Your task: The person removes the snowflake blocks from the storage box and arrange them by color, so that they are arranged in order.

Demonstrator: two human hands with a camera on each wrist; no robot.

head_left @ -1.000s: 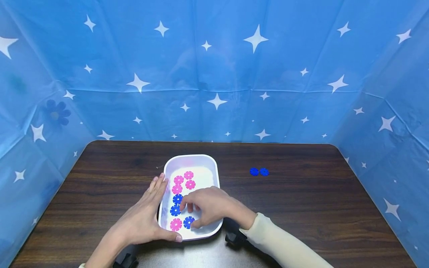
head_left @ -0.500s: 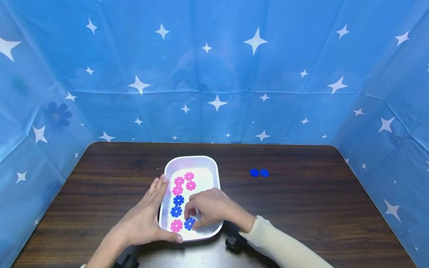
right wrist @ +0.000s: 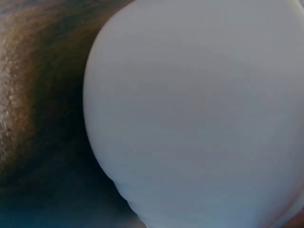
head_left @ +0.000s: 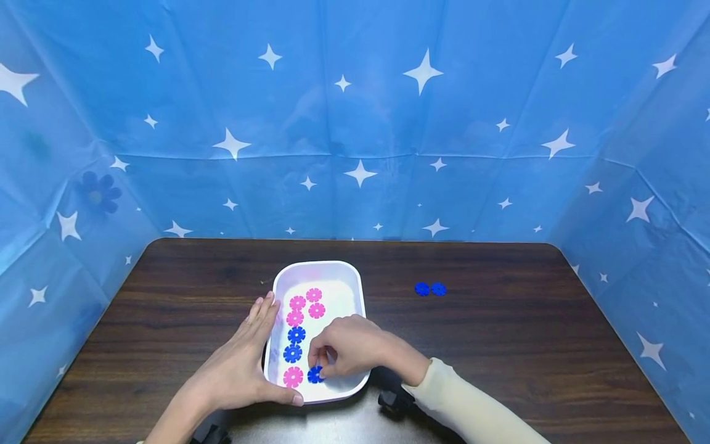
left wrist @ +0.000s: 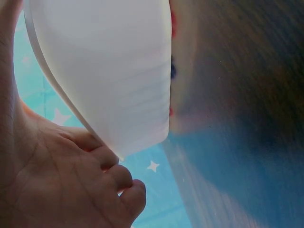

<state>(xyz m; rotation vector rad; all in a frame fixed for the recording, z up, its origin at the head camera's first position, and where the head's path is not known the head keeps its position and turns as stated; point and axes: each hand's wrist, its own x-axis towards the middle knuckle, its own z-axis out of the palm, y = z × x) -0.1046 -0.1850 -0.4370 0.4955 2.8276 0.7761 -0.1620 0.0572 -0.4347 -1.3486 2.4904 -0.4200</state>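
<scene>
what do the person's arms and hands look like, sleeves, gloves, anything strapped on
Both hands are bare, with no gloves or rings visible. The right hand comes out of a long cream-coloured knit sleeve with a snug cuff at the wrist. The left hand shows a bare forearm with no sleeve in view. A small black device sits under the right wrist, and another black device under the left.

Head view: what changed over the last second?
The right hand drew back toward the near end of the white tray and its fingertips closed onto the nearest blue disc. The left hand stayed against the tray's left side; the other discs and the two blue discs on the table did not move.
</scene>
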